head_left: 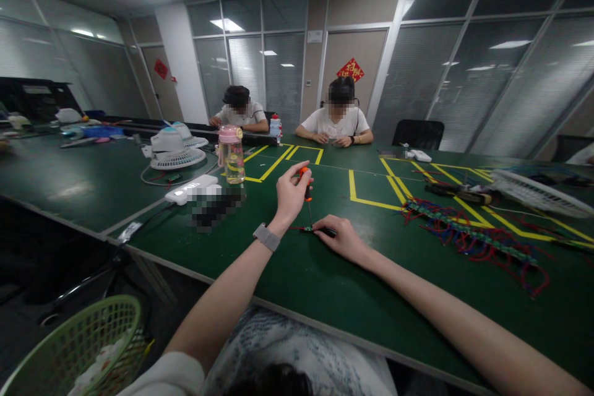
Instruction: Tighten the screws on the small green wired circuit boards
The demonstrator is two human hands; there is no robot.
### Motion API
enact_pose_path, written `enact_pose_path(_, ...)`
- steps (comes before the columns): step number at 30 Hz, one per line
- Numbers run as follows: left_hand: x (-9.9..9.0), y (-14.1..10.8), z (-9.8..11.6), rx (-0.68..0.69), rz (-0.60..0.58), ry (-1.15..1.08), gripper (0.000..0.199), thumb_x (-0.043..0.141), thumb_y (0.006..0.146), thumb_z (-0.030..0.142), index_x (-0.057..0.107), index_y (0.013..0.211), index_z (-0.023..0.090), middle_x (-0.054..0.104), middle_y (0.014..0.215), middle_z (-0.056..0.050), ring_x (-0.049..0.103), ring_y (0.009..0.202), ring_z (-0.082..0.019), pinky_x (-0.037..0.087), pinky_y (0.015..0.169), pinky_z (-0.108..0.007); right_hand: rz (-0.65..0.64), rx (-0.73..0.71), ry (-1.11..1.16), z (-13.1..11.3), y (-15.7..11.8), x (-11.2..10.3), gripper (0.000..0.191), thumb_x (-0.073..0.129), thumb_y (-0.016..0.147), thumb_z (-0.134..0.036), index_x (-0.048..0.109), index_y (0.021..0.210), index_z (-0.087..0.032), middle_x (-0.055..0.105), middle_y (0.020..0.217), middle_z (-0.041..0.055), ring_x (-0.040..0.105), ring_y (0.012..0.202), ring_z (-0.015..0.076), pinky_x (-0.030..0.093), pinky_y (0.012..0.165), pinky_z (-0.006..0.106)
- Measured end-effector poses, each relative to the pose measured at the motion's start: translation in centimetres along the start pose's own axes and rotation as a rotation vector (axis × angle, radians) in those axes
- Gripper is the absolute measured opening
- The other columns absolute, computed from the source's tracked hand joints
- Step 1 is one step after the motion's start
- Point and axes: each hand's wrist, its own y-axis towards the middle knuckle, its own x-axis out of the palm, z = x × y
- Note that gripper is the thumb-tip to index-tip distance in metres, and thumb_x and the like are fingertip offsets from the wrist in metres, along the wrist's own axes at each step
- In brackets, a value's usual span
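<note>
Upright in my left hand (291,192) is a screwdriver (305,182) with an orange and black handle. Its thin shaft points down onto a small green circuit board (308,229) lying on the table, with a red wire running out to the left. My right hand (343,236) rests on the table at the board's right end, thumb and fingertips closed on its edge. Something dark shows under those fingers; I cannot make out what it is.
Right of me lies a long row of green boards (468,232) with red and blue wires. A power strip (193,189), a pink-lidded bottle (231,154) and white fan parts (174,147) stand left. Two people sit opposite. A green basket (78,334) is below.
</note>
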Motion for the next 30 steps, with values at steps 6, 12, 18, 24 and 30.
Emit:
enact_pose_path(6, -1.3, 0.3, 1.6, 0.256, 0.030, 0.254, 0.035, 0.040, 0.091, 0.029, 0.053, 0.123, 0.021, 0.063, 0.102, -0.007, 0.060, 0.079, -0.012, 0.049, 0.068, -0.023, -0.006, 0.026, -0.001, -0.1, 0.0, -0.1, 0.014, 0.057, 0.082, -0.016, 0.067, 0.091, -0.019, 0.068, 0.087, 0.0048, 0.063, 0.081, 0.0171, 0.050, 0.076, 0.030)
enact_pose_path(12, -3.3, -0.3, 1.8, 0.185, -0.588, 0.773, 0.023, 0.059, 0.077, 0.038, 0.068, 0.090, 0.021, 0.066, 0.084, -0.001, 0.059, 0.076, -0.015, 0.045, 0.072, -0.025, -0.020, 0.009, 0.019, -0.3, 0.2, -0.2, 0.017, 0.056, 0.082, -0.013, 0.069, 0.091, -0.020, 0.069, 0.089, 0.0049, 0.063, 0.086, 0.0176, 0.049, 0.080, 0.031)
enact_pose_path(18, -4.7, -2.0, 0.2, 0.012, -0.894, 1.008, 0.027, 0.066, 0.065, 0.034, 0.069, 0.090, 0.024, 0.065, 0.096, -0.002, 0.060, 0.084, -0.019, 0.045, 0.069, -0.024, -0.004, 0.040, 0.026, -0.1, 0.5, -0.1, 0.010, 0.061, 0.078, -0.015, 0.070, 0.080, -0.019, 0.069, 0.083, 0.0039, 0.063, 0.080, 0.0171, 0.050, 0.075, 0.030)
enact_pose_path(24, -4.6, -2.4, -0.5, 0.043, -0.928, 1.068, 0.016, 0.062, 0.069, 0.030, 0.069, 0.083, 0.025, 0.066, 0.088, -0.001, 0.061, 0.080, -0.018, 0.044, 0.070, -0.024, -0.098, 0.130, -0.039, -1.1, 1.3, -1.2, 0.011, 0.061, 0.073, -0.011, 0.069, 0.072, -0.017, 0.069, 0.076, 0.0029, 0.063, 0.070, 0.0157, 0.049, 0.068, 0.026)
enact_pose_path(30, -4.2, -2.7, -0.3, 0.105, -0.929, 1.116, 0.017, 0.062, 0.069, 0.030, 0.068, 0.083, 0.024, 0.064, 0.090, -0.002, 0.060, 0.081, -0.018, 0.042, 0.067, -0.024, -0.119, 0.070, -0.050, -1.6, 1.5, -1.7, 0.013, 0.059, 0.070, -0.008, 0.068, 0.066, -0.017, 0.069, 0.075, 0.0027, 0.063, 0.070, 0.0148, 0.049, 0.070, 0.025)
